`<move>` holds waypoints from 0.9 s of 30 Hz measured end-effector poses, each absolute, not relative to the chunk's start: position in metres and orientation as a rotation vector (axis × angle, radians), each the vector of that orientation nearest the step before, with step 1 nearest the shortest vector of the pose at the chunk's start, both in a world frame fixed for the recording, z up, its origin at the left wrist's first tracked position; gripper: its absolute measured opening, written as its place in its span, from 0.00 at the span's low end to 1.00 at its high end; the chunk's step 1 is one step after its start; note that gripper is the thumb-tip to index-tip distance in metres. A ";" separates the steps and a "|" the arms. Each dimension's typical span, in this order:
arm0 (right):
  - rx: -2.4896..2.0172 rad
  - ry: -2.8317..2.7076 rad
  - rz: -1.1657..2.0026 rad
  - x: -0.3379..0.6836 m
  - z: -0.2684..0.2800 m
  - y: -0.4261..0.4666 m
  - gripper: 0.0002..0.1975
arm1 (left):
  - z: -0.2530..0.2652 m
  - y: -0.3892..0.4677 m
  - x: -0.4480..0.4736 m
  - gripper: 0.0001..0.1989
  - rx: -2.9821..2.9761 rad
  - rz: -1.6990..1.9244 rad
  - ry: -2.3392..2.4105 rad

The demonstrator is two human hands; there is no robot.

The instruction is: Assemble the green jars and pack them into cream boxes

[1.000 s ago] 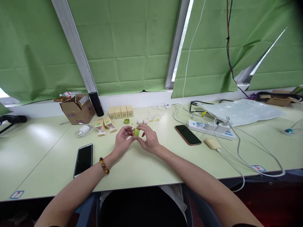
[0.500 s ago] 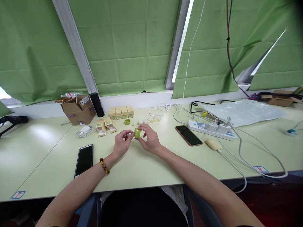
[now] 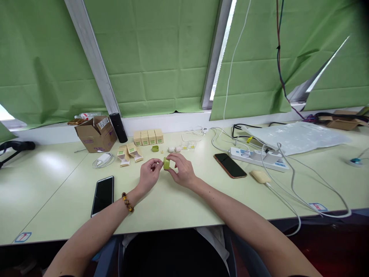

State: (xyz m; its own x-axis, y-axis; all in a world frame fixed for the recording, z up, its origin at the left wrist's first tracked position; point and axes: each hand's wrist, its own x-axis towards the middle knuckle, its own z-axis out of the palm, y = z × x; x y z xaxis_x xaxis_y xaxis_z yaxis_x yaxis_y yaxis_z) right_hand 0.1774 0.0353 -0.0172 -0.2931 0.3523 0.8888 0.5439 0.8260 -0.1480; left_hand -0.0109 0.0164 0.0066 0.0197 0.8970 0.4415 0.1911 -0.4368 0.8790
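Observation:
My right hand [image 3: 182, 170] grips a small green rounded case [image 3: 166, 163] between thumb and fingers, above the middle of the table. At its left side my left hand [image 3: 150, 173] is closed in a pinch; whatever its fingertips hold is too small to make out. Just behind lie a green oblong piece [image 3: 155, 148] and a tiny yellowish bit [image 3: 162, 151]. Two whitish cylinders [image 3: 174, 149] and clear plastic pieces with yellow parts [image 3: 188, 146] stand to the right of these.
Several small tan boxes [image 3: 148, 137] stand in a row at the back, with two opened cartons [image 3: 123, 156] before them. Phones lie left [image 3: 103, 195] and right [image 3: 230, 165]. A power strip [image 3: 258, 158] with looping cables occupies the right side. A cardboard box [image 3: 96, 135] stands back left.
The green case has turned slightly in my right hand's fingers. Both hands stay nearly in place, and the things on the table have not moved.

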 end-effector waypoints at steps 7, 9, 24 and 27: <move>-0.697 -1.895 -0.174 0.177 -0.016 0.036 0.22 | 0.009 0.016 -0.013 0.14 1.660 1.484 1.092; -0.713 -1.872 -0.151 0.178 -0.015 0.038 0.22 | 0.007 0.019 -0.016 0.14 1.622 1.495 1.087; -0.675 -1.812 0.103 0.177 -0.012 0.036 0.23 | 0.000 0.028 -0.022 0.09 1.659 1.564 1.031; -0.667 -1.833 0.075 0.178 -0.011 0.036 0.24 | 0.001 0.026 -0.025 0.14 1.939 1.611 1.091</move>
State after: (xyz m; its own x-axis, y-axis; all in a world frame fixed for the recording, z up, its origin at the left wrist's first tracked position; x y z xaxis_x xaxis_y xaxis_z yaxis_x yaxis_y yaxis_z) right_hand 0.1777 0.0356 -0.0114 -0.2120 0.4757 0.8537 0.4046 0.8379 -0.3664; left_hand -0.0246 0.0258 0.0008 0.0353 0.7645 0.6436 0.3135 -0.6200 0.7193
